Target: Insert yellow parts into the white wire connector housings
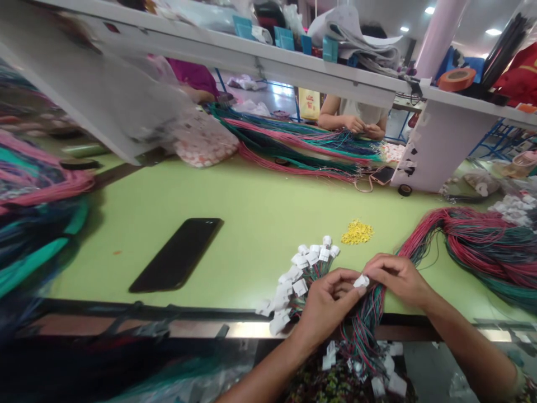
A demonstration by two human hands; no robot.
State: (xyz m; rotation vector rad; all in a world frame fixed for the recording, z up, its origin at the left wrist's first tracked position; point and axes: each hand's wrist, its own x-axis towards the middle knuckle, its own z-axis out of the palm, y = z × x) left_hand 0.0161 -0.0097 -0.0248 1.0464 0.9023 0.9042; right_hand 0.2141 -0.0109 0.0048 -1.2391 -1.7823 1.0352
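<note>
The left hand (333,296) pinches a white plug (361,281), apparently steadying it for the right hand (396,275), fingertips at its edge, grip unclear; yellow bits (357,232) lie just beyond, seemingly for easy reach.

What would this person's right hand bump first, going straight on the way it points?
The right hand would likely meet the white plug first, then the left hand holding it; depth is unclear.
</note>
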